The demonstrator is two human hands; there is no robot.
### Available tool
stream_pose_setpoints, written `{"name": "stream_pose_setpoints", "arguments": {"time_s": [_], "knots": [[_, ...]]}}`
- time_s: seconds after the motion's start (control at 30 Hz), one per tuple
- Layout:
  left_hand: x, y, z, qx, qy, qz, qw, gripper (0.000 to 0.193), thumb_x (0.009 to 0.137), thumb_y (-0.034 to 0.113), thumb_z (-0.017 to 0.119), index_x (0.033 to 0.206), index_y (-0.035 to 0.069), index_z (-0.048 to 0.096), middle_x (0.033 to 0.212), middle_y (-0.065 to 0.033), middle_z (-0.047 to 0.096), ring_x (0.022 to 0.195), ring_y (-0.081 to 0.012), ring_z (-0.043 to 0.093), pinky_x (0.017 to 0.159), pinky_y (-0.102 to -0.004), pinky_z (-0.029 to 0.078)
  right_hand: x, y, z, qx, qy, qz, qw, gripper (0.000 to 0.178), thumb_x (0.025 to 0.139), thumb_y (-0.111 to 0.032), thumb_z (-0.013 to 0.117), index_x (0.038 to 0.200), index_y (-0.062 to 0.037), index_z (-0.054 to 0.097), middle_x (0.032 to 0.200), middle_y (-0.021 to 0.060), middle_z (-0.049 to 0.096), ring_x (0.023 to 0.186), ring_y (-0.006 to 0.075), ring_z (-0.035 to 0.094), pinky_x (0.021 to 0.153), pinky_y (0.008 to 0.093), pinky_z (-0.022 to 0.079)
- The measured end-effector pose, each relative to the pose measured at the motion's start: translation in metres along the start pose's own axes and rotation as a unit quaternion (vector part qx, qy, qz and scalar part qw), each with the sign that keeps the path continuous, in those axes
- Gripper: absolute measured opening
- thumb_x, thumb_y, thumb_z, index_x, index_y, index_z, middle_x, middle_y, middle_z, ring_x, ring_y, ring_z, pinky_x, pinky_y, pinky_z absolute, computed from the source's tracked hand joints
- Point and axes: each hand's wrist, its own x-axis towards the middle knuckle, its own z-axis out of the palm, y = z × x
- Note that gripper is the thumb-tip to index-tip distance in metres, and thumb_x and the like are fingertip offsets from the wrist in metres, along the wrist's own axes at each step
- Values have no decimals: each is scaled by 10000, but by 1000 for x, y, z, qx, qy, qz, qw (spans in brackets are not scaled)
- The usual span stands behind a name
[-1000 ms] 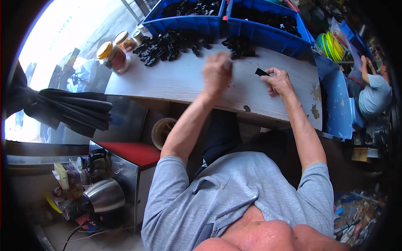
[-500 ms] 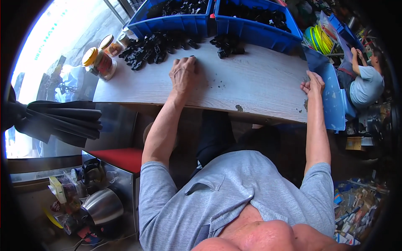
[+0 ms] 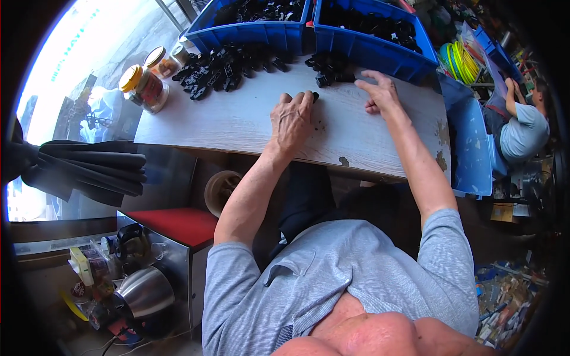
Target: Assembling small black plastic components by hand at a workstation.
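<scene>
My left hand (image 3: 291, 121) is closed above the middle of the wooden tabletop (image 3: 237, 118), pinching a small black part (image 3: 315, 95) that peeks out past its fingertips. Most of that part is hidden by the fingers. My right hand (image 3: 382, 95) is open, index finger and thumb apart, its fingertips just right of a small cluster of black parts (image 3: 325, 64). Nothing shows in it. A larger heap of similar black parts (image 3: 217, 71) lies on the far left of the table.
Two blue bins (image 3: 249, 37) (image 3: 374, 50) of black parts stand along the table's far edge. Lidded jars (image 3: 145, 89) stand at the left. A lighter blue bin (image 3: 475, 148) sits beyond the right edge. Another person (image 3: 522, 127) sits at the far right.
My right hand has left the table's right edge by the light blue bin and come left to the small cluster. My left hand has shifted right, with the black part now showing at its fingertips.
</scene>
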Motion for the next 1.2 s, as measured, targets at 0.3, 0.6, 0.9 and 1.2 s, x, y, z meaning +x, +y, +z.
{"name": "stream_pose_setpoints", "arguments": {"time_s": [0.3, 0.6, 0.9, 1.2], "knots": [[2, 0, -4, -26, 11, 9, 1000, 248, 909, 117, 678, 1154, 118, 640, 1040, -62, 737, 926, -310, 648, 748, -418, 549, 16, -11, 24, -129, -5, 0, 992, 325, 866, -272, 785, 1137, -120, 691, 680, 37, 604, 464, 115, 562, 398, 276, 486], [8, 5, 6, -386, 97, -190, 897, 276, 964, 137, 670, 1213, 21, 699, 1008, -125, 767, 914, -144, 702, 803, -305, 550, -26, -3, 20, 7, -44, 33, 998, 265, 870, -287, 782, 950, -62, 667, 594, 9, 545, 442, 114, 544, 403, 299, 504], [31, 52, 37, -369, 67, -147, 915, 237, 937, 152, 675, 1129, 22, 722, 1007, -191, 757, 895, -275, 759, 792, -347, 567, -57, 14, 39, 23, -62, 43, 997, 251, 921, -288, 737, 942, -44, 685, 658, 53, 611, 465, 156, 585, 438, 330, 521], [13, 31, 27, -372, 73, -93, 921, 236, 923, 122, 684, 1151, 69, 718, 968, -169, 758, 874, -302, 756, 763, -348, 573, -69, -1, 26, 11, -104, 60, 993, 221, 873, -185, 777, 960, -63, 615, 607, 22, 558, 445, 133, 569, 385, 307, 478]]}}
